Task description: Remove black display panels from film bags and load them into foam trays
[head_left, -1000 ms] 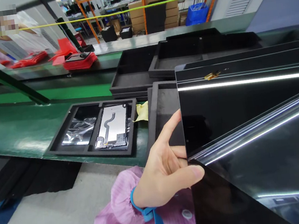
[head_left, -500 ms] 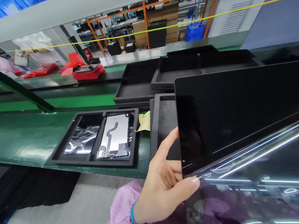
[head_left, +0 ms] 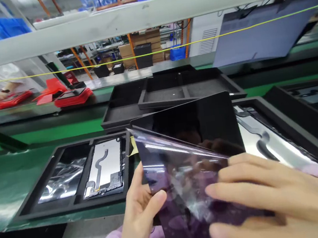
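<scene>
My left hand [head_left: 139, 215] grips the lower left edge of a glossy black display panel [head_left: 206, 124], thumb on its face. A clear protective film [head_left: 179, 163] lies partly lifted off the panel's front and folds toward me. My right hand [head_left: 275, 197] is over the panel's lower right, fingers and thumb pinched together on the film. Both wrists wear pink sleeves; the left has a blue cuff strap.
A black foam tray [head_left: 79, 203] on the green conveyor [head_left: 3, 186] holds a silver-backed panel [head_left: 104, 169] and a shiny bag. Another tray [head_left: 289, 129] with a silver panel sits right. Stacked black trays [head_left: 172, 90] stand behind. Red trays [head_left: 71, 97] and a person are far left.
The panel has come down and left, away from my face, now smaller in view. My right hand has moved from the far top corner onto the film at the lower right.
</scene>
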{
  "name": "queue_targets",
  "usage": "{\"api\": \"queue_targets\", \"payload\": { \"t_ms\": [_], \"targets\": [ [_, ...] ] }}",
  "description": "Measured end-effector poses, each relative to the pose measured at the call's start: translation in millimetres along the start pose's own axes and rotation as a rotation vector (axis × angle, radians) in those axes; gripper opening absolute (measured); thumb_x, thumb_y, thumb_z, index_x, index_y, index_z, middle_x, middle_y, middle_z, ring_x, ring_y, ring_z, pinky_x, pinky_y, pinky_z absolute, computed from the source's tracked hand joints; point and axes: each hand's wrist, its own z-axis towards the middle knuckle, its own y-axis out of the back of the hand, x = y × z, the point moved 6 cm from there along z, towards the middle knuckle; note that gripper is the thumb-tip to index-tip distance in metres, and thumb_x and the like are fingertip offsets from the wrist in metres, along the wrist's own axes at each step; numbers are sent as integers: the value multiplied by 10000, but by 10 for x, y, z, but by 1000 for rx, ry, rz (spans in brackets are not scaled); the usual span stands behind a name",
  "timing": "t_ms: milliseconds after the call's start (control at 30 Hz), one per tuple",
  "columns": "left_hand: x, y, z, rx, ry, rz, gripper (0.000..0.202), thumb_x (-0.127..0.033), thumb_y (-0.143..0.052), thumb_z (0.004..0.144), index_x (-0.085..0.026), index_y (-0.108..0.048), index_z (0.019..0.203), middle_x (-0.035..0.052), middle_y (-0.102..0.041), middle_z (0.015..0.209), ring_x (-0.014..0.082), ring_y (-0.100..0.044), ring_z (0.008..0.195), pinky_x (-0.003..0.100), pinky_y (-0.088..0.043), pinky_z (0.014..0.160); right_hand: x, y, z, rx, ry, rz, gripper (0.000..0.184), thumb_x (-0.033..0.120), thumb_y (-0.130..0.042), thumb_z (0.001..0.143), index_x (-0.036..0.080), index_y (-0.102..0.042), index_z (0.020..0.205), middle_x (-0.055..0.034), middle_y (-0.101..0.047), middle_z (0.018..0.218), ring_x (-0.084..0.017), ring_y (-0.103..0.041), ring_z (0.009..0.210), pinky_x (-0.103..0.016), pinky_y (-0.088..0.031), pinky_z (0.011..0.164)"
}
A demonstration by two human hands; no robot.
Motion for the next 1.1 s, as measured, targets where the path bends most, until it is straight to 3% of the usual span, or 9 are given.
{"api": "queue_targets", "payload": {
  "t_ms": [100, 167, 233, 300, 467, 600, 767, 967, 1100],
  "targets": [
    [-7, 18, -26, -4, -9, 35, 952, -279, -726, 775, -314, -122, 1509, -9, -707, 769, 133, -614, 584, 219, -479, 558, 129, 109, 198, -8, 176, 3, 172, 245, -539, 887, 250, -686, 975, -2, -651, 1071, -148, -585, 1051, -236, -544, 869],
    [-16, 23, -19, -1, 6, 37, 941, -283, -734, 764, -322, -156, 1506, 15, -726, 878, 158, -659, 667, 218, -494, 552, 77, 153, 251, 149, 213, 33, 180, 193, -509, 874, 171, -687, 882, -50, -580, 1251, -170, -386, 1327, -273, -416, 1085],
    [-46, 21, 17, 0, 12, 11, 894, -269, -744, 748, -332, -245, 1487, 32, -722, 1008, 193, -692, 812, 232, -536, 611, -48, 211, 270, 308, 218, 80, 186, 133, -494, 836, 139, -680, 840, -74, -440, 1411, -192, -159, 1434, -332, -294, 1168],
    [-92, 8, 81, 13, -1, -15, 796, -240, -744, 740, -341, -372, 1437, 33, -692, 1135, 217, -683, 955, 253, -568, 716, -228, 288, 309, 359, 199, 148, 162, 107, -515, 830, 146, -672, 836, -67, -367, 1463, -202, -114, 1441, -352, -267, 1177],
    [-191, 78, 269, -86, -98, 30, 513, -219, -734, 735, -275, -624, 1233, 3, -624, 1276, 219, -510, 1270, 284, -438, 1060, -720, 363, 468, -37, 54, 186, 187, 252, -613, 877, 170, -577, 713, -48, -627, 1156, -230, -344, 1362, -402, -311, 1156],
    [-196, 223, 337, -246, -142, 46, 425, -236, -740, 715, -261, -676, 1135, -7, -633, 1248, 233, -443, 1329, 346, -342, 1144, -954, 175, 455, -266, -182, 277, 217, 228, -551, 886, 166, -509, 682, -45, -662, 1032, -222, -486, 1251, -408, -360, 1118],
    [-188, 287, 362, -295, -133, 11, 347, -215, -746, 692, -234, -704, 1036, -6, -700, 1019, 217, -612, 1122, 337, -451, 1060, -1040, 23, 413, -364, -296, 465, 228, 209, -525, 858, 170, -444, 649, -57, -665, 968, -214, -557, 1165, -373, -457, 1011],
    [-231, 277, 364, -327, -129, -7, 342, -135, -661, 716, -241, -705, 1037, -26, -698, 997, 98, -661, 844, 174, -543, 851, -1053, 33, 400, -397, -301, 485, 231, 193, -540, 849, 174, -437, 643, -45, -663, 953, -200, -568, 1144, -364, -440, 1038],
    [-248, 254, 371, -345, -130, -10, 315, -115, -665, 680, -229, -712, 969, -35, -666, 840, 122, -654, 918, 216, -500, 959, -1061, 37, 385, -400, -292, 477, 231, 196, -550, 858, 174, -447, 652, -49, -666, 984, -207, -561, 1157, -367, -443, 1036]
  ]
}}
